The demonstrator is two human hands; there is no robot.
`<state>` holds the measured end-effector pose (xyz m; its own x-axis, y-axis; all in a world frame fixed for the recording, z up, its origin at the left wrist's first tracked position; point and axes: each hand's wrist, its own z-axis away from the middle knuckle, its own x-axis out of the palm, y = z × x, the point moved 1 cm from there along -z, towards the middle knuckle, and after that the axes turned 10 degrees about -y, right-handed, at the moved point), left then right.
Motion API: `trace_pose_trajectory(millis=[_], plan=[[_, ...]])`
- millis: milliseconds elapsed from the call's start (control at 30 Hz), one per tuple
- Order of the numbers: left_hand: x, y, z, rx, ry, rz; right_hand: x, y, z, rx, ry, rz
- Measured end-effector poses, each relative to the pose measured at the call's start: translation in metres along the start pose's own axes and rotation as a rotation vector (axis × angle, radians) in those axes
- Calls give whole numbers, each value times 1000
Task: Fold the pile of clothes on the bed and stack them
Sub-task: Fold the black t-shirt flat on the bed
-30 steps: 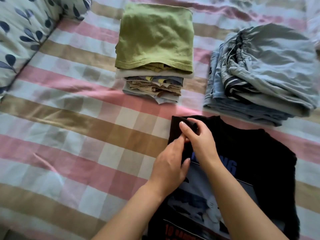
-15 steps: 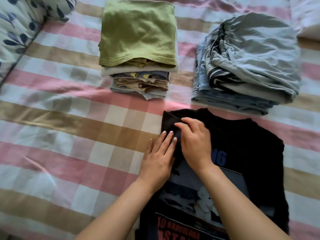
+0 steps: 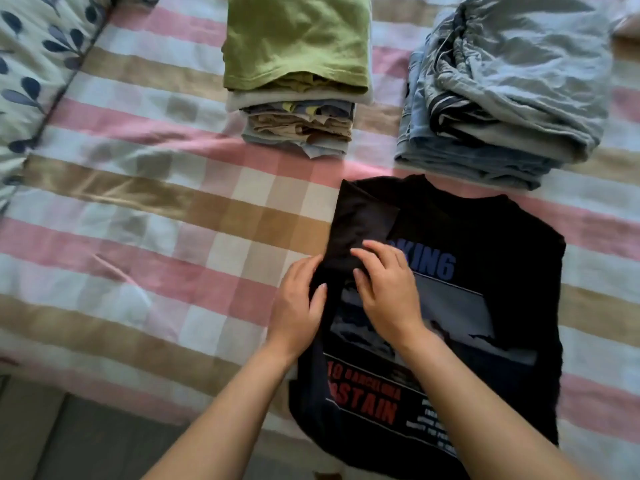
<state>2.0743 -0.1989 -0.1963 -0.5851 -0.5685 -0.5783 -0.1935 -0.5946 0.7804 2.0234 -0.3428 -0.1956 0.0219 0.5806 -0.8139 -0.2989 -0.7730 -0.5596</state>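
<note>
A black printed T-shirt [image 3: 485, 258] lies flat on the checked bedspread [image 3: 156, 237], its left sleeve folded inward over the chest. My left hand [image 3: 298, 303] rests on the shirt's left edge, thumb and fingers pinching the dark fabric. My right hand [image 3: 384, 285] presses flat on the folded sleeve just beside it, fingers spread. Beyond the shirt stand two folded stacks: one topped by a green garment [image 3: 298, 39], one of grey and blue clothes [image 3: 512, 81].
A leaf-patterned pillow [image 3: 31, 64] lies at the far left. The bed's near edge and grey floor [image 3: 86, 441] show at the bottom left.
Both hands have slid down the shirt's left side from the sleeve top toward me. The sleeve now lies folded flat. The view has shifted toward the bed's near edge.
</note>
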Motion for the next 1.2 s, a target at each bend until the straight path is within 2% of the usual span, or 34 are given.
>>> trace_pose_trajectory(millis=[100, 200, 267, 400, 633, 700, 800, 967, 1033, 1100, 1200], plan=[[-4, -14, 45, -262, 88, 317, 14, -20, 49, -37, -62, -160], [-5, -31, 86, -387, 67, 529, 31, -29, 89, -18, -195, -212], [-5, -36, 109, -347, -35, 455, 41, -31, 108, 15, -241, -212], [3, -43, 135, -217, -201, 161, 51, -33, 126, 46, -235, -146], [3, -43, 139, -168, -150, 101, 51, -40, 127, 58, -200, -133], [-3, -45, 146, -220, -192, 207, 52, -44, 131, 59, -181, -140], [-10, -51, 165, -391, -244, 376, 58, -49, 142, 38, -171, -82], [2, -65, 183, -686, -274, 582, 71, -54, 161, -13, -247, 186], [6, -69, 181, -633, -233, 442, 71, -51, 166, -39, -244, 202], [7, -67, 175, -562, -105, 367, 64, -42, 170, -15, -173, 108], [11, -60, 158, -525, 52, 345, 45, -17, 182, 195, 16, -58]])
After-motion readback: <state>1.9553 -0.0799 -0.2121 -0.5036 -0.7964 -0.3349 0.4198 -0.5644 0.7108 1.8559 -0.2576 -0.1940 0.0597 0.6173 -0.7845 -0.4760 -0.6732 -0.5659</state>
